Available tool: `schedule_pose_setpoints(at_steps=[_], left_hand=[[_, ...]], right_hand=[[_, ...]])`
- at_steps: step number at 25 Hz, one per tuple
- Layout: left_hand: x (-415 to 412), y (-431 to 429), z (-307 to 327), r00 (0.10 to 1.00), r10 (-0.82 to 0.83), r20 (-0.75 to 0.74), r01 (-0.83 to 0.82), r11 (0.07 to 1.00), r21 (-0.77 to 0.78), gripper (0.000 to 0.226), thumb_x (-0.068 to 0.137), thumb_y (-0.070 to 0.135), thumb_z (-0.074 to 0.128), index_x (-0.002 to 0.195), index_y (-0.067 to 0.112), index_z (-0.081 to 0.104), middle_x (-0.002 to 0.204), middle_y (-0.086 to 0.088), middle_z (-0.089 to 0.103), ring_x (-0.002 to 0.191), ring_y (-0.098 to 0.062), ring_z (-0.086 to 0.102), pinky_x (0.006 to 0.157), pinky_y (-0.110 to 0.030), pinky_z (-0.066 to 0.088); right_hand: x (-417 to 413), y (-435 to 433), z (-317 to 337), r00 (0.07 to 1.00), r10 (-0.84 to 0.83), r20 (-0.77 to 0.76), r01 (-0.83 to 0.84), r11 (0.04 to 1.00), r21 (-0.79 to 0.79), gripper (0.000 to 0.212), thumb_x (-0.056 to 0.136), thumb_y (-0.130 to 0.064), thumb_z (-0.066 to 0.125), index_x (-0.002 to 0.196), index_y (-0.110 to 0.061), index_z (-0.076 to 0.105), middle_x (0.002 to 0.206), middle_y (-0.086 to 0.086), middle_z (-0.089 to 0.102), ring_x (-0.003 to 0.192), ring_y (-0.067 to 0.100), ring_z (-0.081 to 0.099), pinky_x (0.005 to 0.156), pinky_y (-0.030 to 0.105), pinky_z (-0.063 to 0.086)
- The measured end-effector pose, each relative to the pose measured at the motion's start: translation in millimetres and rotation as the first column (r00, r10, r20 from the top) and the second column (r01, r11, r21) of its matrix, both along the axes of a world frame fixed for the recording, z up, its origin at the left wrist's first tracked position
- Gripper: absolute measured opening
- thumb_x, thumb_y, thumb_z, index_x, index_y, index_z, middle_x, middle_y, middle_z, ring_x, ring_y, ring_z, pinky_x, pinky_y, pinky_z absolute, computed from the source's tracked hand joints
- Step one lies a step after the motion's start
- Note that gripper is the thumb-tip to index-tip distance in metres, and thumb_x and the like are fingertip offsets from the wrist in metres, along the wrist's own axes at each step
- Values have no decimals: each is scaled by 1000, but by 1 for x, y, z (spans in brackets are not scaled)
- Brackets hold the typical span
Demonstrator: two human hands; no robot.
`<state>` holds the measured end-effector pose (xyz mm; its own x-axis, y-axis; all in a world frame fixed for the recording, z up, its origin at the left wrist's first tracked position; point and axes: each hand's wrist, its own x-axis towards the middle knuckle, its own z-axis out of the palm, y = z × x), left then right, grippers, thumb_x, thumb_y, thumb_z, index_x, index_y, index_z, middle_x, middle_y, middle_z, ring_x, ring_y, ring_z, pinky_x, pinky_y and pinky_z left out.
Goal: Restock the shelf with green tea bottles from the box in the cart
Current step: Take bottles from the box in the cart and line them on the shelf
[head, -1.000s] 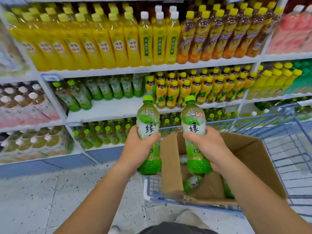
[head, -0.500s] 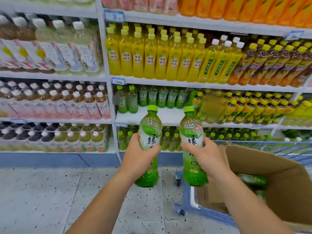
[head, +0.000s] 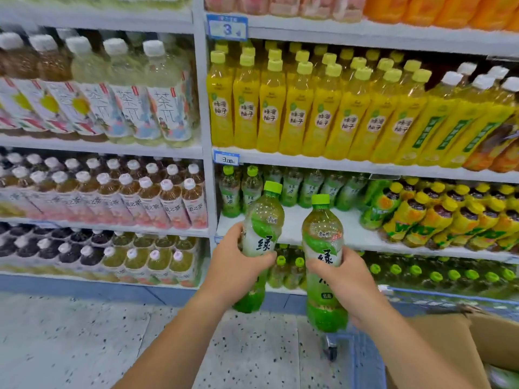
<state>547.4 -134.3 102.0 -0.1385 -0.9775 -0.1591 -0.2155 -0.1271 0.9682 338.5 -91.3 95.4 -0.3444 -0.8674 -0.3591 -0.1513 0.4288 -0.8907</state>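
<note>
My left hand (head: 241, 265) grips one green tea bottle (head: 262, 220) by its label, tilted slightly right, its green cap level with the middle shelf. My right hand (head: 339, 279) holds a second green tea bottle (head: 323, 240) upright, a little lower and closer. Both bottles hover in front of the white shelf (head: 309, 234), where a row of green tea bottles (head: 292, 189) stands at the back with bare board in front. The cardboard box (head: 438, 346) sits at the lower right, in the cart (head: 354, 360), its contents mostly out of frame.
Yellow citrus drinks (head: 297, 110) fill the shelf above. Yellow-capped bottles (head: 438, 217) lie packed to the right on the same shelf. More green-capped bottles (head: 435, 276) stand on the shelf below. Pale tea bottles (head: 134, 108) fill the left bay. Speckled floor (head: 84, 346) spreads left.
The view has swung left and closed in on the shelves. Both hands have carried their bottles away from the box and up toward the middle shelf; the box now sits at the frame's corner.
</note>
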Motion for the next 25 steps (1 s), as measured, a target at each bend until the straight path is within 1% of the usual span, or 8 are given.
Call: schedule_pose_setpoints(at_steps=[4, 7, 10, 13, 18, 20, 23, 25], left_hand=[[-26, -55, -41, 999, 9, 33, -7, 997, -76, 46, 70, 19, 87, 99, 48, 67, 89, 23, 72, 77, 1, 69, 62, -18, 57], [-42, -94, -81, 999, 15, 40, -9, 988, -152, 45, 70, 22, 85, 101, 49, 67, 90, 21, 74, 79, 3, 69, 61, -15, 55], [-52, -132, -125, 1000, 16, 26, -10, 972, -234, 44, 72, 25, 84, 106, 47, 68, 94, 19, 75, 83, 1, 70, 62, -15, 54], [-62, -170, -161, 1000, 27, 7, -24, 958, -284, 41, 74, 22, 84, 103, 46, 67, 92, 16, 76, 83, -4, 72, 69, -29, 61], [-73, -214, -210, 995, 64, -71, -86, 926, -367, 35, 73, 23, 83, 99, 42, 68, 90, 20, 75, 80, 2, 71, 74, -33, 61], [-77, -222, -229, 997, 42, -72, -68, 905, -420, 35, 74, 23, 84, 99, 42, 69, 90, 22, 75, 80, 4, 70, 73, -28, 59], [-79, -229, -245, 995, 17, -99, -65, 858, -510, 33, 76, 20, 83, 100, 37, 68, 90, 24, 74, 79, 7, 69, 62, -11, 53], [-80, -229, -249, 995, -13, -96, -45, 818, -573, 36, 79, 17, 82, 104, 37, 64, 94, 28, 72, 83, 10, 67, 63, -4, 48]], right_hand=[[-17, -53, -48, 1000, -21, -11, 20, 1000, -21, 40, 59, -41, 77, 96, -33, 63, 81, -8, 72, 78, 14, 71, 64, 33, 54], [-26, -89, -89, 997, -69, -21, 67, 992, -107, 40, 54, -45, 74, 92, -40, 64, 78, -16, 72, 69, 4, 69, 62, 32, 54], [-31, -128, -129, 995, -80, -52, 66, 971, -232, 36, 61, -40, 76, 95, -42, 64, 83, -25, 71, 69, -4, 66, 61, 29, 52], [-34, -170, -157, 993, -71, -93, 36, 943, -332, 28, 71, -35, 79, 94, -42, 63, 84, -30, 70, 70, -7, 66, 57, 25, 50], [-35, -228, -195, 992, -88, -95, 30, 871, -490, 29, 79, -30, 77, 99, -41, 59, 91, -17, 72, 82, 5, 69, 67, 31, 55], [-36, -237, -214, 991, -99, -90, 32, 826, -563, 30, 81, -28, 76, 100, -42, 58, 90, -21, 70, 83, 0, 67, 67, 27, 52], [-36, -242, -237, 990, -88, -106, 1, 774, -633, 35, 82, -26, 76, 101, -46, 55, 90, -30, 67, 81, -15, 62, 68, 19, 47], [-36, -242, -247, 988, -86, -131, -22, 748, -663, 37, 83, -28, 76, 104, -47, 52, 95, -29, 65, 83, -17, 61, 66, 15, 44]])
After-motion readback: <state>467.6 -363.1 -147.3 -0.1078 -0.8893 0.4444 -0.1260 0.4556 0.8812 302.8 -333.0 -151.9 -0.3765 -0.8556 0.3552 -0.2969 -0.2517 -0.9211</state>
